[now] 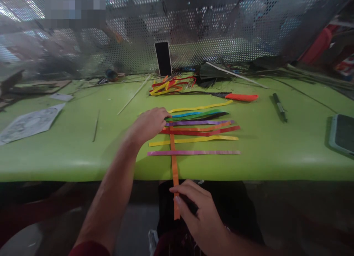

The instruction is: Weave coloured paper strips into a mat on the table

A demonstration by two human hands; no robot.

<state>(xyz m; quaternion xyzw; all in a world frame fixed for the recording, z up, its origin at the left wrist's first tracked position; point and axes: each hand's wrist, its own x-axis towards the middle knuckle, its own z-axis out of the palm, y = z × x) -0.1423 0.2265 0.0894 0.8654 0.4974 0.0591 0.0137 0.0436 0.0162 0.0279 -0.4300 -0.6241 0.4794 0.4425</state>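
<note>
An orange strip [174, 164] runs lengthwise over the table's front edge and crosses several coloured strips lying sideways. My right hand [197, 211] pinches its lower part between thumb and fingers, below the edge. Over the strip's far end rests my left hand [151, 125], fingers bent down on the strips; its fingertips are partly hidden. Nearest the edge lies a pink strip [204, 152], then a yellow strip [207, 139], a red strip [221, 130] and a purple strip [199, 122]. Green strips [207, 114] and another yellow strip [204, 107] lie beyond.
On the green table [268, 149] are a red-handled cutter [242, 97], a pile of strips [168, 86], a marker [280, 107] and a drawing [30, 123]. A phone [163, 59] leans against the mesh [132, 46]; another device [343, 134] lies right.
</note>
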